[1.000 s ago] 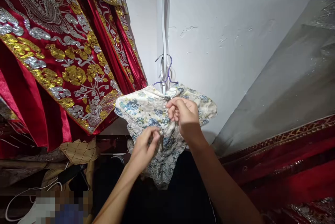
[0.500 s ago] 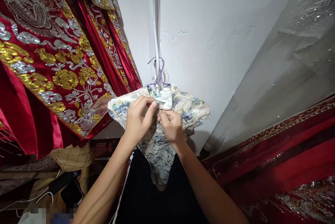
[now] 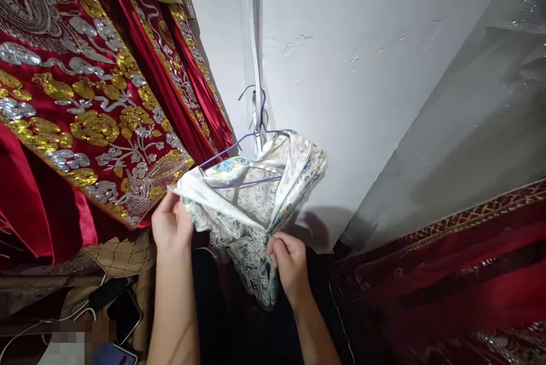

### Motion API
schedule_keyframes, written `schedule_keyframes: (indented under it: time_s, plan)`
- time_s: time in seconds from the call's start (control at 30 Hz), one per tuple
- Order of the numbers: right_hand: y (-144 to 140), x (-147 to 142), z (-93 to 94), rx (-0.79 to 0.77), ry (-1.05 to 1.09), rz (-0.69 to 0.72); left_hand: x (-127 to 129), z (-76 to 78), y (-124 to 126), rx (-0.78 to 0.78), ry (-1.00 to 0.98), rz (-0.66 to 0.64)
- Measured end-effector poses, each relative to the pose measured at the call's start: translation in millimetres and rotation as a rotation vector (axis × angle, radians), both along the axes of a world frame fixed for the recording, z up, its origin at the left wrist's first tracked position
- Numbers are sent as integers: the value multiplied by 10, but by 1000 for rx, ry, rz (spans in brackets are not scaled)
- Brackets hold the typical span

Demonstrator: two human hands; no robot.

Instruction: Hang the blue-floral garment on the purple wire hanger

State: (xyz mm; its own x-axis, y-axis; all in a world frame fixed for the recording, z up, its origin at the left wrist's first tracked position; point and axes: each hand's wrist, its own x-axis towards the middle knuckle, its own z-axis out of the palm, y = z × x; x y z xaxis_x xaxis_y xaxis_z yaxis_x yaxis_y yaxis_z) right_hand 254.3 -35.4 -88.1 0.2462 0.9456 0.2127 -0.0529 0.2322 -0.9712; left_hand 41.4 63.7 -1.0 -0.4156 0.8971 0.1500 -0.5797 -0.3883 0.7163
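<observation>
My left hand [image 3: 172, 227] pinches the left edge of the floral satin garment [image 3: 251, 197], thumb and fingers closed on the cloth and drawing that edge out to the left, so the pale lining shows. My right hand [image 3: 289, 260] is closed on the garment's lower front edge, fingertips curled tight into the fabric; nothing else is in either hand.

The garment hangs on a purple wire hanger [image 3: 243, 143], whose hook sits over a white strip [image 3: 255, 41] running down the white wall [image 3: 362, 69]. The hanger's left arm and crossbar are bare and visible inside the opened garment. The garment hangs between my two hands, its lower part bunched below my right hand.

To the left, touching the garment's pulled edge, hangs a red robe with gold and silver embroidery [image 3: 85, 103]. At right, more red embroidered fabric [image 3: 447, 262] lies under a clear plastic cover [image 3: 478, 126]. A phone [image 3: 123, 315] lies at lower left.
</observation>
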Motion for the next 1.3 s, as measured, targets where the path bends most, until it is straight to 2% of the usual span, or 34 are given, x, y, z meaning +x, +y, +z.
schedule_keyframes:
  time_s: [0.1, 0.17, 0.27, 0.37, 0.47, 0.57, 0.67, 0.77, 0.87, 1.0, 1.1, 1.17, 1.2, 1.3]
  plan:
    - [-93, -111, -44, -43, 142, 58, 165, -390, -167, -227, -343, -99]
    - [-117, -106, -18, -37, 181, 58, 347, -635, -313, -259, -421, -114]
    - [-152, -10, 26, -22, 172, -11, 569, -929, -498, -285, -333, -200]
    - [-202, 85, 7, -63, 57, -42, 637, -1048, -605, -297, -47, -270]
    - [-244, 121, -51, -85, -31, -58, 605, -955, -678, -181, 155, -249]
    - [-252, 120, -43, 8, -15, -131, 607, -749, -769, -61, 179, -290]
    - [-219, 113, 49, 85, -39, -158, 719, -556, -901, 15, 241, -359]
    - [-178, 134, 116, 103, -63, -98, 908, -413, -1065, 61, 490, -476]
    - [-179, 214, 100, 2, 11, 36, 1072, -316, -1196, 102, 724, -541]
    - [-252, 332, 73, -180, 16, 241, 1115, -287, -1209, 124, 854, -447]
    - [-325, 337, 117, -175, -55, 441, 1033, -329, -1128, 92, 887, -388]
    - [-362, 326, 165, -173, -117, 526, 956, -380, -1084, 32, 888, -434]
    - [-370, 333, 194, -176, -161, 524, 913, -410, -1072, 4, 898, -489]
    - [-328, 455, 327, -98, -264, 377, 765, -499, -1065, -9, 1045, -693]
